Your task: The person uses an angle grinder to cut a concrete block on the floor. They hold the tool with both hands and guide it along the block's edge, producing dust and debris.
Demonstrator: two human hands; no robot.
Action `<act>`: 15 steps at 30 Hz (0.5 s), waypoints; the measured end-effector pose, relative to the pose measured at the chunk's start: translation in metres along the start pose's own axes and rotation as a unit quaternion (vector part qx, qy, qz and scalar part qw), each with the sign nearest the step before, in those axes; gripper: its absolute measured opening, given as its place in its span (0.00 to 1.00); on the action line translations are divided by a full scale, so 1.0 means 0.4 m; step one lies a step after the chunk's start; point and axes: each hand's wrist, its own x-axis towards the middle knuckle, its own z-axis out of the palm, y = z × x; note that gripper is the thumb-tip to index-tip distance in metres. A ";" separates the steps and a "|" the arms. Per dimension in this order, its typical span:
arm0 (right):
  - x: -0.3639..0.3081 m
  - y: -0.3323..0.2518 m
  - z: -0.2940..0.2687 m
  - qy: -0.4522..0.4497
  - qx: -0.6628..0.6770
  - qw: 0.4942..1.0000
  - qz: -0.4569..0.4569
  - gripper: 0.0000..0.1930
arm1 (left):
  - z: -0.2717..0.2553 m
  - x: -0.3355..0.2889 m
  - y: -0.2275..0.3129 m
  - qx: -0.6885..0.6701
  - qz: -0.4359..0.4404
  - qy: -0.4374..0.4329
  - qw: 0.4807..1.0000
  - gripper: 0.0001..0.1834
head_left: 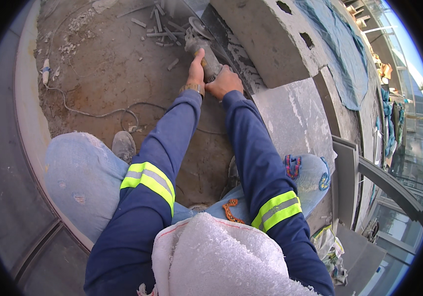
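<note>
Above the dusty floor (102,84), two hands (196,73) (226,83) grip one grinder (212,63)

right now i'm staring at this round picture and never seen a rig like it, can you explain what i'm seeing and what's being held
There's no robot here: it's a person working with bare hands. The one picture comes from a wide fisheye camera on their head, looking down, so straight edges bend near the rim. The blue sleeves and jeans are the person's own; a white towel fills the lower middle.

The left hand and right hand both hold a grinder, its disc at the far end. Whether it's spinning, I can't tell.

On the dirty ground lie a cord and, beyond the hands, narrow strips. To the right is a grey slab.
</note>
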 end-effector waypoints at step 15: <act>-0.045 0.019 -0.008 -0.010 -0.004 1.000 0.002 0.45 | 0.006 -0.061 -0.012 0.003 -0.008 0.012 1.000 0.27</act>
